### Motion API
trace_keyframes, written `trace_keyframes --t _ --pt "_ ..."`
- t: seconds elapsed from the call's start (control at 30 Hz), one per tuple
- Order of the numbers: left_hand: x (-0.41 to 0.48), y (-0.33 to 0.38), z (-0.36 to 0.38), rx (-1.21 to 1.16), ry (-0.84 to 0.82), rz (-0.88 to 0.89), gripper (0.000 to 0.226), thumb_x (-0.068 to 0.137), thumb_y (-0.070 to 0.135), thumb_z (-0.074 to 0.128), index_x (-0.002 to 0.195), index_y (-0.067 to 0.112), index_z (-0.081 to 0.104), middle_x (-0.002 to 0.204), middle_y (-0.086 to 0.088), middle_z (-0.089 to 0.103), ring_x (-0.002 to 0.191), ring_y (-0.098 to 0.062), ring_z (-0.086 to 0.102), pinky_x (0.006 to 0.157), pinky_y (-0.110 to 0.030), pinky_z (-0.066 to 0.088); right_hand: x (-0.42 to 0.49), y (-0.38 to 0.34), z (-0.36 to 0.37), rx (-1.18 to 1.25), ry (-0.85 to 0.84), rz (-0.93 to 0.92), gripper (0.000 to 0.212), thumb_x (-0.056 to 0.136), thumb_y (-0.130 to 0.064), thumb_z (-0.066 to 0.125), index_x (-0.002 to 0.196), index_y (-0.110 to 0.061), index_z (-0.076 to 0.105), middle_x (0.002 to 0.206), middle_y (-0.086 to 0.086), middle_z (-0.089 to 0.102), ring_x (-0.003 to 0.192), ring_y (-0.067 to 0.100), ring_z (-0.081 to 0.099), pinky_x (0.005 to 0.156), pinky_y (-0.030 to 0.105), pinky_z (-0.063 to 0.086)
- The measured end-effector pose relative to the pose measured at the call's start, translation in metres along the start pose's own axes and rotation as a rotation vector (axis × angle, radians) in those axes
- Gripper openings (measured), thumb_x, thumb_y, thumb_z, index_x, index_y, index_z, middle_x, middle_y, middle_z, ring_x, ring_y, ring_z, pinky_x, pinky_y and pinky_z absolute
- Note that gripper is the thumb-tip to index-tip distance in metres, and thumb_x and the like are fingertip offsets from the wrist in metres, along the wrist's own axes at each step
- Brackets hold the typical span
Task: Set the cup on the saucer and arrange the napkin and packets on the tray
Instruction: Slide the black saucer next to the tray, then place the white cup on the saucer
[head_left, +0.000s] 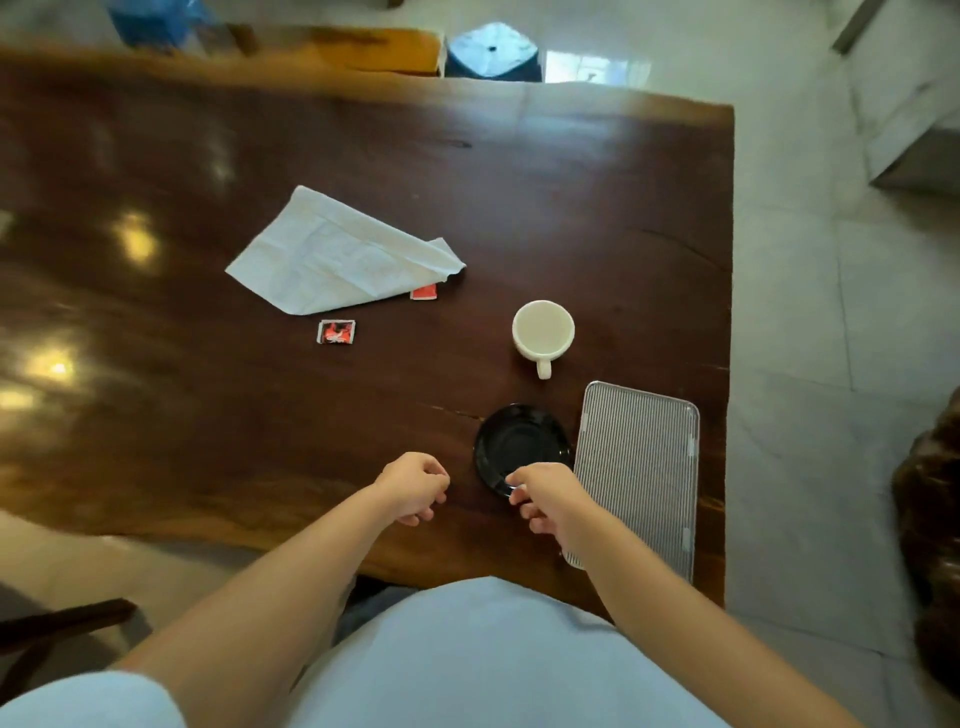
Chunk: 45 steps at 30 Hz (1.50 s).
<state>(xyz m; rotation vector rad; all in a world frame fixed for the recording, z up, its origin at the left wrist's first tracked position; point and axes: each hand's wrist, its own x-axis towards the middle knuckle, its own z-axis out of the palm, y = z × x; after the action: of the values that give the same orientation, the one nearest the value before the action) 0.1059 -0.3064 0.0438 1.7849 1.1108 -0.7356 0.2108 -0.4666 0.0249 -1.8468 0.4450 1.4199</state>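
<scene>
A black saucer (519, 441) lies on the dark wooden table (208, 415) near its front edge. My right hand (545, 499) pinches the saucer's near rim. My left hand (415, 486) hovers just left of the saucer, fingers curled, holding nothing. An empty white cup (543, 330) stands upright behind the saucer, handle toward me. A ribbed grey tray (639, 467) lies right of the saucer. A white napkin (337, 254) is spread farther back, left. One red packet (336, 331) lies in front of it; another red packet (424, 293) peeks from under its edge.
The table's right edge (727, 312) runs just past the tray, with tiled floor beyond. A blue stool (492, 52) stands behind the table's far edge. A dark chair arm (930, 493) shows at the far right.
</scene>
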Motion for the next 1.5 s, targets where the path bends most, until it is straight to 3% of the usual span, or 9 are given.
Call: trace_keyframes --t 0.17,0.43,0.63,1.17,1.33,1.5 --pt "-0.011 -0.016 0.0 -0.07 0.033 0.018 0.02 0.102 0.03 0.053 0.117 0.021 0.062 0.104 -0.001 0.07 0.081 -0.016 0.068 0.055 -0.02 0.051 -0.002 -0.005 0.006 -0.049 -0.022 -0.09 0.008 0.095 -0.016 0.057 0.097 -0.01 0.061 0.081 0.009 0.059 0.048 0.012 0.045 0.037 0.018 0.035" --pt "-0.014 -0.009 -0.002 -0.085 0.068 0.054 0.02 0.101 0.029 0.054 0.117 0.021 0.062 0.104 -0.002 0.069 0.082 -0.016 0.068 0.059 -0.021 0.053 -0.007 -0.015 0.009 -0.129 -0.042 -0.053 0.011 0.096 -0.02 0.058 0.091 -0.011 0.062 0.093 0.012 0.059 0.054 0.015 0.05 0.043 0.02 0.041" --pt "-0.011 0.015 0.012 -0.114 0.048 0.095 0.021 0.102 0.027 0.053 0.119 0.019 0.062 0.106 -0.003 0.07 0.083 -0.016 0.068 0.062 -0.024 0.055 -0.01 -0.012 -0.017 -0.131 0.014 -0.19 0.022 0.097 -0.016 0.056 0.116 -0.008 0.064 0.086 0.01 0.061 0.055 0.014 0.049 0.039 0.02 0.038" --pt "0.049 0.068 0.01 -0.185 0.008 0.097 0.017 0.098 0.018 0.055 0.112 0.019 0.062 0.097 -0.003 0.072 0.071 -0.018 0.069 0.054 -0.027 0.053 0.023 -0.058 -0.049 -0.007 0.099 -0.149 0.018 0.096 -0.01 0.048 0.113 -0.009 0.055 0.077 0.007 0.059 0.049 0.014 0.046 0.041 0.022 0.03" --pt "0.088 0.091 0.0 -0.372 0.009 0.069 0.022 0.095 0.009 0.054 0.114 0.017 0.059 0.095 -0.006 0.071 0.068 -0.02 0.068 0.053 -0.03 0.053 0.047 -0.091 -0.064 0.042 0.193 -0.139 0.036 0.094 -0.007 0.051 0.129 -0.011 0.045 0.085 0.008 0.06 0.057 0.017 0.055 0.045 0.025 0.037" --pt "0.125 0.11 -0.012 -0.563 -0.046 0.039 0.025 0.096 0.005 0.055 0.117 0.017 0.058 0.106 -0.012 0.067 0.073 -0.024 0.07 0.059 -0.033 0.058 0.073 -0.123 -0.072 0.115 0.255 -0.145 0.035 0.096 -0.005 0.05 0.13 -0.008 0.047 0.098 0.011 0.062 0.069 0.02 0.065 0.06 0.031 0.054"
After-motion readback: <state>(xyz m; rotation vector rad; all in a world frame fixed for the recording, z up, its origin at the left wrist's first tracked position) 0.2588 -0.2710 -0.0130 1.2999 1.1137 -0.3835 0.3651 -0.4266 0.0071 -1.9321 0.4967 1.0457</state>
